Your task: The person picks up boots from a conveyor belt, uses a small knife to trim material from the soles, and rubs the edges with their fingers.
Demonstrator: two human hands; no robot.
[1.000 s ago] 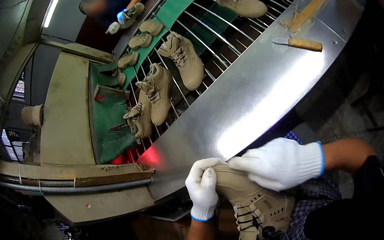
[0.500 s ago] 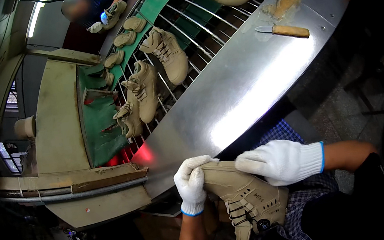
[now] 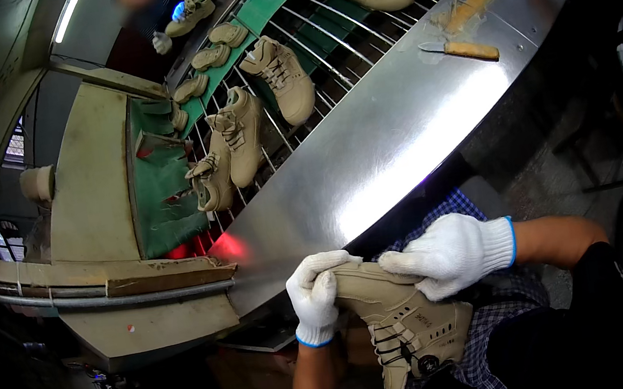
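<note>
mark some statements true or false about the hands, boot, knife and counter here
1. The left hand and right hand are both gloved. True.
2. The right hand holds the knife. False: the knife lies on the counter.
3. The left hand grips the boot near its toe. True.
4. The shoes beyond the counter are black. False: those shoes are tan.
</note>
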